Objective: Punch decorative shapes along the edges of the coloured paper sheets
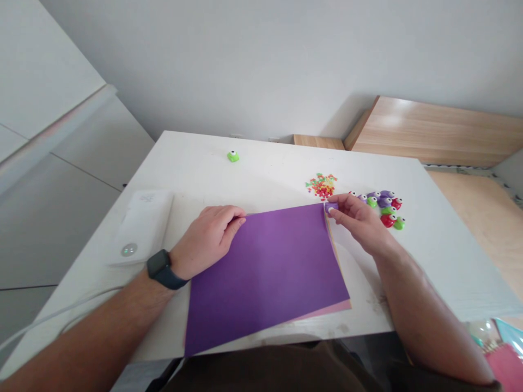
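A stack of coloured paper, its top sheet purple with pink and yellow edges showing beneath, lies in front of me. My left hand pinches the far left edge of the stack between thumb and fingers. At the far right corner, my right hand grips a small purple craft punch with a white button. That punch sits right at the paper's corner; how far the paper goes into its slot is hidden. Just beyond it lies a scatter of tiny red, yellow and green paper cut-outs.
Several purple, green and red craft punches cluster right of my right hand. A lone green punch stands near the table's back edge. At left lie a white flat device and a white cable. Wooden boards stand behind the table.
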A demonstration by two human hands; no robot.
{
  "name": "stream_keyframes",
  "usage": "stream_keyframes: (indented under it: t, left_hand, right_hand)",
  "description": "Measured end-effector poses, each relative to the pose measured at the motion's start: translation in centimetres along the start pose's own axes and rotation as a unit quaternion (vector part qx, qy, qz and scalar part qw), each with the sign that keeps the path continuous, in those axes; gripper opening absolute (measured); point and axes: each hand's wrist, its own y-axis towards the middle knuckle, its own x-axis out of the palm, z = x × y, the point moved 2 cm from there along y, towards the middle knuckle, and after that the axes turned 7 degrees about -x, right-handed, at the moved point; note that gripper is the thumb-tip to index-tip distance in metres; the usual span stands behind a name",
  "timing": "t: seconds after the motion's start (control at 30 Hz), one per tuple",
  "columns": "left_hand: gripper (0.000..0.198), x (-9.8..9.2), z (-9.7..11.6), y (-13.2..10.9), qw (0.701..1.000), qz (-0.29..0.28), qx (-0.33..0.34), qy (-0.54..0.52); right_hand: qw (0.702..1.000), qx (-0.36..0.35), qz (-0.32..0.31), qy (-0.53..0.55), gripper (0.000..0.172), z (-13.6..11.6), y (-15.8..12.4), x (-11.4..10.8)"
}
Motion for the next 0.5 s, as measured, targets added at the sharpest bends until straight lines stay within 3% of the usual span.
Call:
stream_keyframes:
  t: [0.5]
  left_hand:
    - [0.026, -0.11, 0.00, -0.04, 1.000, -0.009, -0.016, -0.017]
  right_hand:
    - [1.000, 0.010, -0.016, 0.021, 0.040, -0.16, -0.15, 0.87]
